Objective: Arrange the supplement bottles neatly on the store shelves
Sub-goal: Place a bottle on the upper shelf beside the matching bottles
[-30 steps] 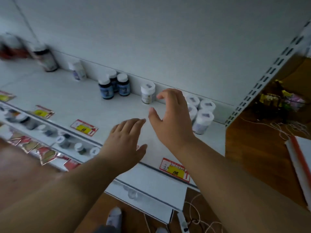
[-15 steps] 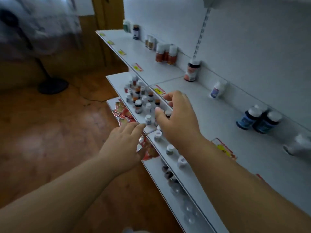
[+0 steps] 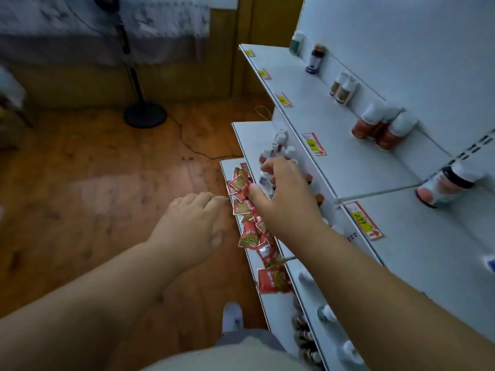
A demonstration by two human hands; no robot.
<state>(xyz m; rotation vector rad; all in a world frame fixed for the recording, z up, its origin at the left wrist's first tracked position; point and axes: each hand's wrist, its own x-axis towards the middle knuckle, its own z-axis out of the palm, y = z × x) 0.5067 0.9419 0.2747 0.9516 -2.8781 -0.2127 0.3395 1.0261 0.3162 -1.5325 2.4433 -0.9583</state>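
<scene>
Over the middle shelf (image 3: 250, 135), our right hand (image 3: 284, 195) seems to curl around small supplement bottles (image 3: 277, 148); a careless sweep could topple neighbours. Our left hand (image 3: 191, 228) hangs relaxed, empty.

We cannot tell whether our right hand (image 3: 281, 199) grips anything — it hides the small bottles (image 3: 278, 145) beneath it. The labels stay too blurred to read, and the frame's edge cuts one bottle (image 3: 490, 263).
</scene>
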